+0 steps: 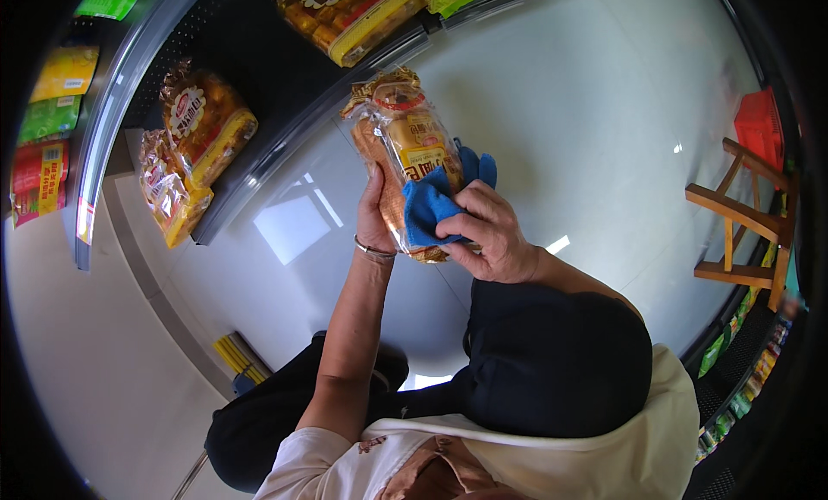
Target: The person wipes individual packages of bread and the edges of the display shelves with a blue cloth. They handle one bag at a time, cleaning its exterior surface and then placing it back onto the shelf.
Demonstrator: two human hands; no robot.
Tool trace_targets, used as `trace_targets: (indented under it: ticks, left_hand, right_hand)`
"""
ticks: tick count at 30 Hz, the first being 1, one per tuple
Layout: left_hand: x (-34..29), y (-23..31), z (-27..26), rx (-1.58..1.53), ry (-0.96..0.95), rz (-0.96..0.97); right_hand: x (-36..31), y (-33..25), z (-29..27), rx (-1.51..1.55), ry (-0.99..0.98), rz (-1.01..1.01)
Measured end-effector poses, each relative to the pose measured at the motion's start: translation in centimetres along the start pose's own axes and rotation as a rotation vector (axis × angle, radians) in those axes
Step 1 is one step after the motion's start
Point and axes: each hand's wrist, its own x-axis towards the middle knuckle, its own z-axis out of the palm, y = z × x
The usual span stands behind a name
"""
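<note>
- The left hand [377,211] grasps the bread [423,142] along its left side, thumb in view, the other fingers mostly hidden behind the bag.
- The right hand [496,233] pinches a blue cloth [429,209] between thumb and fingers, over the lower right part of the bag; whether it also bears the bread's weight, I cannot tell.
- The bread is in a clear bag, held up before the knees [561,353], over the pale floor [595,112], with its gathered gold end pointing away from the person.
- The step in hand looks like wiping the bag's outside with the cloth.
- The next move calls, I judge, for a steady left hold and light strokes over the film, as the loaf would likely dent and the film crease under hard pressure; the far end and underside need a turn of the bag to be reached.
- Beyond, at upper left, a dark shelf [285,82] carries similar bags [207,125], with another large pack [349,21] at its far end.
- Farther left, bright packets [60,78] line another rack.
- Well apart on the right are a wooden stool [742,211] and, behind it, a red basket [759,125].
</note>
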Motion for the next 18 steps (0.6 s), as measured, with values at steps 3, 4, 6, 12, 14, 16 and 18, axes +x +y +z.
trace_targets:
  ticks: [3, 4, 6, 12, 14, 16, 18]
  left_hand:
    - [0.2, 0.2, -0.9, -0.036, 0.048, 0.072]
    - [0.0, 0.2, -1.1, -0.106, -0.008, 0.032]
    - [0.0, 0.0, -1.0, -0.102, -0.004, 0.051]
    - [-0.2, -0.3, 1.6, -0.295, -0.149, 0.006]
    - [0.0, -0.1, 1.3, -0.294, -0.151, -0.004]
    - [-0.2, 0.3, 1.2, -0.298, -0.219, 0.002]
    - [-0.3, 0.7, 0.6, -0.173, -0.176, 0.098]
  right_hand:
    - [-0.7, 0.7, -0.5, 0.021, 0.051, 0.025]
    - [-1.0, 1.1, -0.7, 0.000, 0.083, 0.059]
    - [-1.8, 2.0, -1.0, -0.006, 0.134, 0.188]
    - [-0.7, 1.1, -1.1, -0.018, 0.155, 0.077]
    - [-0.3, 0.3, -1.2, -0.044, 0.154, -0.022]
    - [-0.7, 0.5, -1.3, -0.053, 0.164, -0.048]
    - [-1.7, 1.4, -0.8, -0.016, 0.189, 0.054]
